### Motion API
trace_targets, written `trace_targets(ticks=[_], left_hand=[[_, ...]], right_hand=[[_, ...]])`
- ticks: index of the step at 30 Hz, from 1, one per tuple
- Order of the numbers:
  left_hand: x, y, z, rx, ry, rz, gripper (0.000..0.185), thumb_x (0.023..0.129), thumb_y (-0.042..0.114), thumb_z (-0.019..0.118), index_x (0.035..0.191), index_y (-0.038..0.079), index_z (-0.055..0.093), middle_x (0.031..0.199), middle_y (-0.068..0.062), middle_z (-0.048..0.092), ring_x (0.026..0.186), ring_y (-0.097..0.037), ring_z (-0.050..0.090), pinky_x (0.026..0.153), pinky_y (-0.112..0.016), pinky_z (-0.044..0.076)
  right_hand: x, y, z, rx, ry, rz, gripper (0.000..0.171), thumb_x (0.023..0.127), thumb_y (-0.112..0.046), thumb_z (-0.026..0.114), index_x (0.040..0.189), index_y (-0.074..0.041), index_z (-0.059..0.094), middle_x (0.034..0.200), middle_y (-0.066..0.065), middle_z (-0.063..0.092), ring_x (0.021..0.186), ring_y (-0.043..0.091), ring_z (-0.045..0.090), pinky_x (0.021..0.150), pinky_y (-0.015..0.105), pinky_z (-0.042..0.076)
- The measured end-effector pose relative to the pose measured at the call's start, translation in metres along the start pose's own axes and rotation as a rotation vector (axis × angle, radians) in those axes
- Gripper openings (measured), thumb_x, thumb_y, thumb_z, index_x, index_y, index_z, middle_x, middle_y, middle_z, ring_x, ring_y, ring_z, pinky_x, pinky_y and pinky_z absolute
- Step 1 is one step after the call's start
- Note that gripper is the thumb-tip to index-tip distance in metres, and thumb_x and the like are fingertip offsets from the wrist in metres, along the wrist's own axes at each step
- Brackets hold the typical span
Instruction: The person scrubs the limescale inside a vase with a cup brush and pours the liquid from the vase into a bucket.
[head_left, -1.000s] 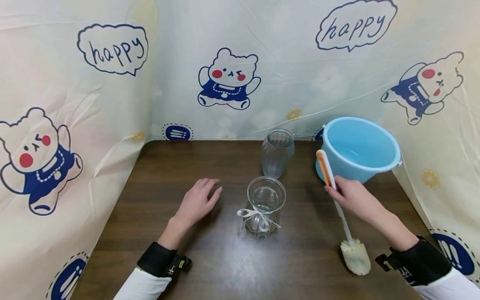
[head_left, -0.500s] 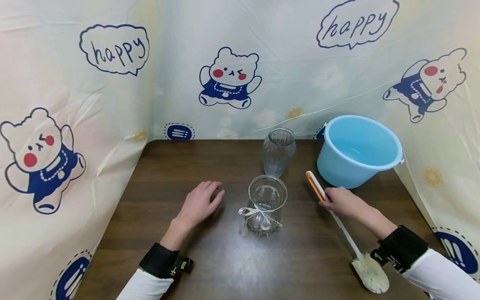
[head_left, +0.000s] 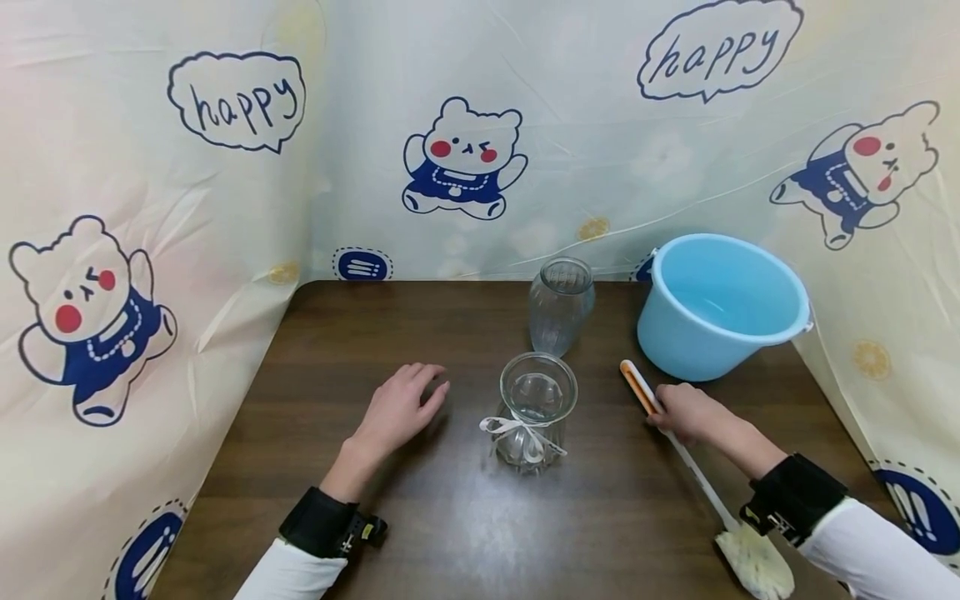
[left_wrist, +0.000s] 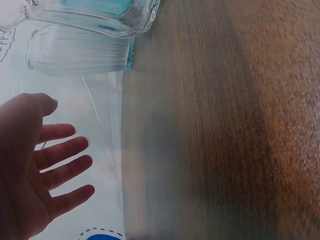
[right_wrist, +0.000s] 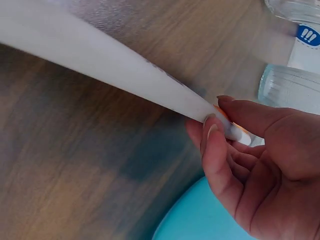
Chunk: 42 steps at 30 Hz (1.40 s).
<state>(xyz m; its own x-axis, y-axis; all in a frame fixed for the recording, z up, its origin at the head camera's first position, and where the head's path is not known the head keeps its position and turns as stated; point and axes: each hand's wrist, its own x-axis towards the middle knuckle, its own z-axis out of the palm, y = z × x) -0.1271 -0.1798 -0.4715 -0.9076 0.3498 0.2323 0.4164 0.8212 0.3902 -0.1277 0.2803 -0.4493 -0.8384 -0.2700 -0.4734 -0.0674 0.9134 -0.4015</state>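
Your right hand (head_left: 686, 410) pinches the brush (head_left: 693, 471), a light, stiff rod, mid-handle; your left hand (head_left: 397, 408) rests flat, holding nothing.

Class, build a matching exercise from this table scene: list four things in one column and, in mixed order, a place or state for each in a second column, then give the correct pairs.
Things
1. blue bucket
2. ribboned glass vase
3. brush
4. left hand

Places or states
A. held by the right hand
B. flat on the table, fingers relaxed, holding nothing
C. at the table's far right corner
D. mid-table, in front of the plain glass vase

Pairs: 1-C, 2-D, 3-A, 4-B
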Motion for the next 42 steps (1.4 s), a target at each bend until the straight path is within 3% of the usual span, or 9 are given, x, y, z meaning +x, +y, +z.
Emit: trace_targets(ticks=[11, 21, 28, 35, 42], left_hand=[[0.001, 0.001, 0.001, -0.006, -0.003, -0.005, 0.035, 0.104, 0.03, 0.064, 0.129, 0.006, 0.07, 0.121, -0.012, 0.071, 0.112, -0.03, 0.066, 0.092, -0.052, 0.057], [0.002, -0.003, 0.001, 0.014, 0.029, 0.003, 0.034, 0.104, 0.03, 0.063, 0.128, 0.007, 0.07, 0.12, -0.012, 0.072, 0.11, -0.031, 0.066, 0.091, -0.053, 0.057], [0.001, -0.006, 0.001, 0.028, 0.014, -0.024, 0.035, 0.105, 0.032, 0.062, 0.128, 0.006, 0.07, 0.122, -0.013, 0.071, 0.113, -0.032, 0.065, 0.093, -0.054, 0.056], [0.001, -0.007, -0.001, 0.03, 0.011, -0.047, 0.036, 0.105, 0.033, 0.061, 0.129, 0.006, 0.07, 0.123, -0.014, 0.071, 0.115, -0.033, 0.065, 0.094, -0.054, 0.055], [0.001, -0.007, -0.004, 0.022, 0.016, -0.047, 0.034, 0.104, 0.03, 0.063, 0.128, 0.006, 0.07, 0.121, -0.014, 0.071, 0.111, -0.033, 0.066, 0.091, -0.054, 0.056]], right_hand=[[0.0, 0.017, -0.003, 0.03, 0.025, 0.014, 0.016, 0.1, -0.016, 0.067, 0.091, -0.006, 0.059, 0.07, 0.005, 0.06, 0.055, 0.017, 0.058, 0.052, 0.031, 0.047], [-0.003, 0.022, -0.005, 0.036, 0.044, 0.019, 0.019, 0.101, -0.019, 0.067, 0.091, -0.006, 0.057, 0.07, 0.004, 0.057, 0.055, 0.017, 0.055, 0.053, 0.032, 0.046], [-0.004, 0.024, -0.004, 0.016, 0.078, 0.013, 0.019, 0.101, -0.02, 0.066, 0.093, -0.005, 0.059, 0.075, 0.003, 0.06, 0.057, 0.016, 0.057, 0.053, 0.033, 0.05], [-0.007, 0.02, -0.008, -0.039, 0.224, -0.039, 0.022, 0.101, -0.022, 0.066, 0.097, -0.001, 0.062, 0.074, 0.002, 0.061, 0.063, 0.016, 0.055, 0.055, 0.033, 0.046], [-0.011, 0.013, -0.011, -0.022, 0.385, -0.127, 0.017, 0.099, -0.017, 0.069, 0.099, -0.001, 0.065, 0.075, 0.001, 0.063, 0.063, 0.014, 0.057, 0.056, 0.032, 0.049]])
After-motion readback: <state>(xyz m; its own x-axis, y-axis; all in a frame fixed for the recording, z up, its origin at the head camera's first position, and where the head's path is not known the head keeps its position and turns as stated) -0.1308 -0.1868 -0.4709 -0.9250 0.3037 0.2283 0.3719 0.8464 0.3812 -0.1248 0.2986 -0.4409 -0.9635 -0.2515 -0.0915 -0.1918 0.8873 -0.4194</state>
